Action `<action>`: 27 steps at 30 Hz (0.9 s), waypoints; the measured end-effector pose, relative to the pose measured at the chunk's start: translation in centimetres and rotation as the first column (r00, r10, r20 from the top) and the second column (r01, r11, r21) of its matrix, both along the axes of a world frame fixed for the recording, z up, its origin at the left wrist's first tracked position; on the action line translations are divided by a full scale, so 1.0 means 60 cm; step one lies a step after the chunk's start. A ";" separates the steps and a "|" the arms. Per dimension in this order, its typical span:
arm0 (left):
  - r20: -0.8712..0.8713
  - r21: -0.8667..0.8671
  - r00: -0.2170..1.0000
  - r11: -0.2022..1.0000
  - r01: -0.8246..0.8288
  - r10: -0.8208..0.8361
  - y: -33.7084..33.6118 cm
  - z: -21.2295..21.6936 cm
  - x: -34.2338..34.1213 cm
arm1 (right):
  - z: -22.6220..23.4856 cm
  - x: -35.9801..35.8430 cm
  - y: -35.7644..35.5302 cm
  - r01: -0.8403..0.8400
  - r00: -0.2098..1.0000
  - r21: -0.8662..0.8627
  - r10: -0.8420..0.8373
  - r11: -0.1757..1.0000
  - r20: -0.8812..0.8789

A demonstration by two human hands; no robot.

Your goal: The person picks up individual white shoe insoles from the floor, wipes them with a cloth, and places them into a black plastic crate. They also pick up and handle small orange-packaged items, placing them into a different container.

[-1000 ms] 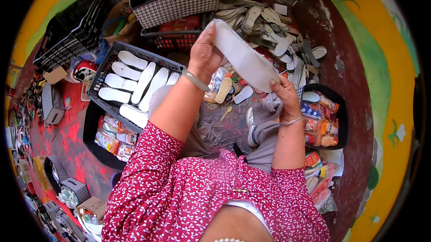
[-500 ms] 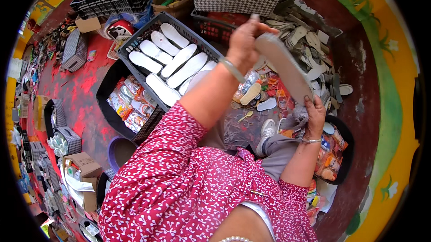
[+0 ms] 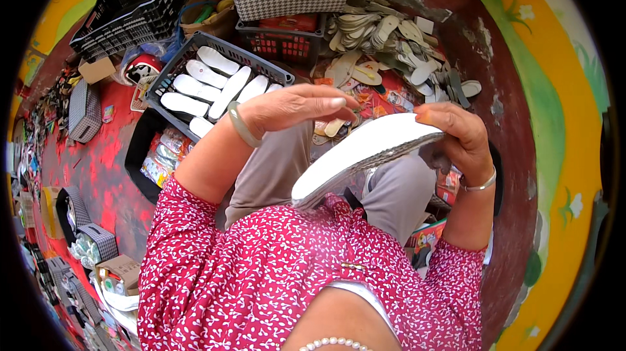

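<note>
A thick shoe sole (image 3: 365, 149), white on its face with a ridged, layered edge, is tilted in front of my chest above my knees. My right hand (image 3: 462, 132) grips its upper right end, thumb beneath and fingers over the top. Just above the sole hovers my left hand (image 3: 293, 106), fingers stretched out and apart from it, holding nothing. Beyond my left wrist a dark plastic crate (image 3: 264, 67) carries several white soles (image 3: 228, 95) laid side by side.
A pile of loose soles (image 3: 385, 30) lies at the far right by the wall. A houndstooth basket (image 3: 290, 0) rests on another crate (image 3: 280, 44). Left of my knees is a black bin (image 3: 140, 155) of wrapped packets. Black crates (image 3: 127, 18) stand far left.
The sole has swung down toward my chest and turned from its beige side to its white one. My left hand has come down and nearer; my right hand has risen slightly.
</note>
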State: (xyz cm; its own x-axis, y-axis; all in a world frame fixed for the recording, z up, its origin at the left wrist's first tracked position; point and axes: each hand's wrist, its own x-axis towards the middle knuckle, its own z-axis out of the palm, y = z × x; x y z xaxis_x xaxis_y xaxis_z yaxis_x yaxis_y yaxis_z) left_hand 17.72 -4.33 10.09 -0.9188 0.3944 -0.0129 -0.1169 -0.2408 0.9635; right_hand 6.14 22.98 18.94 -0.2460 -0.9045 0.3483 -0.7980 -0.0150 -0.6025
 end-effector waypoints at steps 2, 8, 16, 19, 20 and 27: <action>0.102 0.140 0.989 0.986 0.091 -0.106 0.027 -0.014 0.012 | 0.003 0.012 -0.005 -0.043 0.999 -0.011 0.043 0.999 -0.006; 0.253 0.575 0.940 0.817 0.043 -0.228 0.073 -0.050 0.026 | -0.024 0.024 -0.008 -0.044 0.997 -0.074 0.049 0.996 0.068; 0.284 0.592 0.948 0.751 -0.293 0.146 0.082 -0.045 0.058 | -0.090 -0.063 0.014 0.624 0.052 -0.117 0.108 0.773 0.993; 0.289 0.628 0.936 0.698 -0.345 0.203 0.087 -0.059 0.066 | -0.069 -0.031 -0.029 0.547 0.182 -0.343 0.291 0.764 0.939; 0.302 0.634 0.927 0.680 -0.369 0.221 0.089 -0.063 0.070 | -0.055 -0.005 -0.051 0.550 0.239 -0.364 0.276 0.751 0.931; 0.269 0.633 0.916 0.662 -0.402 0.299 0.107 -0.041 0.082 | -0.088 0.087 -0.160 0.514 0.601 -0.335 -0.053 0.790 0.797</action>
State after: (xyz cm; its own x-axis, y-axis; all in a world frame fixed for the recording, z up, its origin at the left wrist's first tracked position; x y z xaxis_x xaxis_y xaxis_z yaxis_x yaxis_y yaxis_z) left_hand 22.64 2.10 7.63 -1.0000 -0.0045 -0.0074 0.0001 -0.8567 0.5158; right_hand 11.38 13.41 13.65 -0.8258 -0.4884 0.2819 -0.1187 -0.3382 -0.9336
